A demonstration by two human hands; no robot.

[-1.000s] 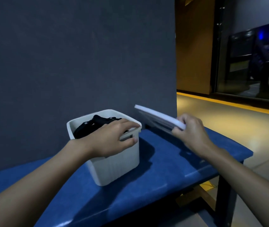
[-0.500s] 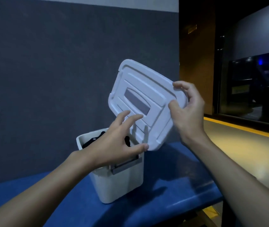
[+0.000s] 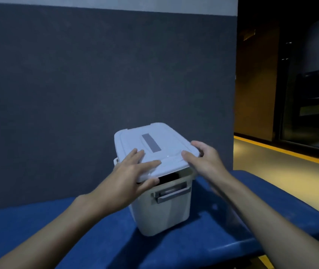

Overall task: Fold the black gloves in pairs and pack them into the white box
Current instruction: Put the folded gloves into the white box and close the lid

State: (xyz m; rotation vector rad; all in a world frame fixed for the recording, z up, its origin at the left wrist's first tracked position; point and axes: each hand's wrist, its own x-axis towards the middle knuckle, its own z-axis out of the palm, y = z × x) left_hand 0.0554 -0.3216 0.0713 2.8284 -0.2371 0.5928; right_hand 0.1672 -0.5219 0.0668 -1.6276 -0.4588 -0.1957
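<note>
White box (image 3: 162, 214), one, under one tilted lid (image 3: 169, 150); left hand (image 3: 129, 177) and right hand (image 3: 205, 162) fingers (image 3: 133, 157) clasp lid

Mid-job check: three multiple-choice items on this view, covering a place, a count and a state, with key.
1. The white box stands: A on the floor; B on the blue bench; C on a shelf.
2. Hands on the lid: A none; B one; C two.
3. The lid is: A flat on the bench; B over the box, near edge raised; C against the wall.
Key: 1 B, blue surface lies under it. 2 C, left hand and right hand both grip it. 3 B, a dark gap shows beneath its near edge.
</note>
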